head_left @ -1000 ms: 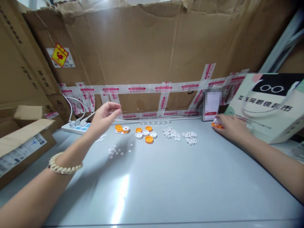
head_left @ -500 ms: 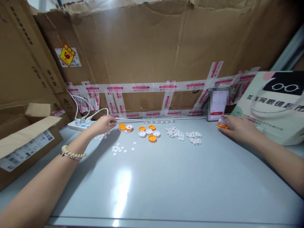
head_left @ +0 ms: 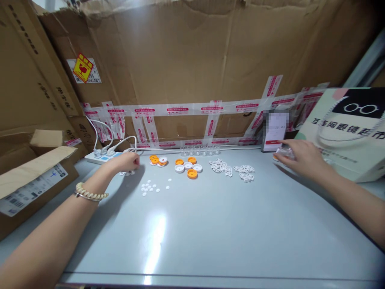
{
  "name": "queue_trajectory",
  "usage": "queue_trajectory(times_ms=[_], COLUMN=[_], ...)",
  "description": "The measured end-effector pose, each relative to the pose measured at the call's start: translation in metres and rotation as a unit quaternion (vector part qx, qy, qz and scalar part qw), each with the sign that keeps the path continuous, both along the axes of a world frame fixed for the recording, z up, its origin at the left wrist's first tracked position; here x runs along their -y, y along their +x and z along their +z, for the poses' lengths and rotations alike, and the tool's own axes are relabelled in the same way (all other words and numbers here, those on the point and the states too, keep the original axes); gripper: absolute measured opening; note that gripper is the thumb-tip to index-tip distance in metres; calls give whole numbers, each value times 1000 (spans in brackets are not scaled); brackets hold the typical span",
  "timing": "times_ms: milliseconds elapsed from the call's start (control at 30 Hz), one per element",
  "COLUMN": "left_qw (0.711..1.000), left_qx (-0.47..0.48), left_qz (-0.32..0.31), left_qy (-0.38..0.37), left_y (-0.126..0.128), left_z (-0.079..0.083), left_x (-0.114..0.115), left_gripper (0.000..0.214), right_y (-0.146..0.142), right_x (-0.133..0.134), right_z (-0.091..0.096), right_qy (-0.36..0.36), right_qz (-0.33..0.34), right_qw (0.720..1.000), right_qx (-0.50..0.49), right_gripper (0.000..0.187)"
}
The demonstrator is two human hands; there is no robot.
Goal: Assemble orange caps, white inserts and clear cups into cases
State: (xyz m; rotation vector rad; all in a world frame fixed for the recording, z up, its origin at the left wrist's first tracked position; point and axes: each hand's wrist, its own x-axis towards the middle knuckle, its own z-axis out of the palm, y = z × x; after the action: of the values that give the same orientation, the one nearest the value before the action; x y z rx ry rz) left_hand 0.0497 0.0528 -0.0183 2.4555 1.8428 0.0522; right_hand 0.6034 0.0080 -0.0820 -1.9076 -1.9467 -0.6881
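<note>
My left hand [head_left: 126,161] is at the back left with its fingers curled down over small white plastic parts [head_left: 129,173] beside the power strip. Its fingertips are bent out of sight, so what they hold cannot be made out. At the back right, my right hand [head_left: 302,158] has thumb and forefinger spread around clear and orange round pieces [head_left: 284,153], partly hidden by the hand. Between the hands lie stacked orange and white discs [head_left: 158,160], orange and white round cups [head_left: 192,174], a row of clear round cups [head_left: 200,151] and small white discs [head_left: 148,188].
Two heaps of white perforated pieces [head_left: 221,167] lie right of the cups. A phone [head_left: 274,132] leans at the back, beside a printed paper bag [head_left: 339,136]. A power strip [head_left: 100,156] with cables and an open cardboard box [head_left: 39,184] stand left. Large cardboard [head_left: 168,60] walls the back.
My left hand has drawn slightly left and down, its fingers curling in over the white parts. My right hand's forefinger has lifted away from the thumb, uncovering more of the clear piece.
</note>
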Motion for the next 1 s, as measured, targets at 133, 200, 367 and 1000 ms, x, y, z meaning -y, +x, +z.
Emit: queue_trajectory(times_ms=[133, 200, 367, 1000], left_qw=[1000, 998, 969, 920], left_qx=[2, 11, 132, 220], left_qz=[-5, -17, -191, -313], left_qy=[22, 54, 82, 82], left_y=[10, 24, 90, 139], left_z=[1, 5, 1, -41], left_x=[3, 10, 54, 81], left_gripper=[12, 14, 15, 18], right_y=[-6, -10, -29, -213], right_x=[4, 7, 10, 51], right_z=[2, 3, 9, 22], right_qy=[30, 56, 151, -121], right_qz=[22, 38, 115, 397], right_qw=[999, 997, 979, 847], right_qx=[-10, -20, -68, -332], right_gripper=[39, 36, 28, 18])
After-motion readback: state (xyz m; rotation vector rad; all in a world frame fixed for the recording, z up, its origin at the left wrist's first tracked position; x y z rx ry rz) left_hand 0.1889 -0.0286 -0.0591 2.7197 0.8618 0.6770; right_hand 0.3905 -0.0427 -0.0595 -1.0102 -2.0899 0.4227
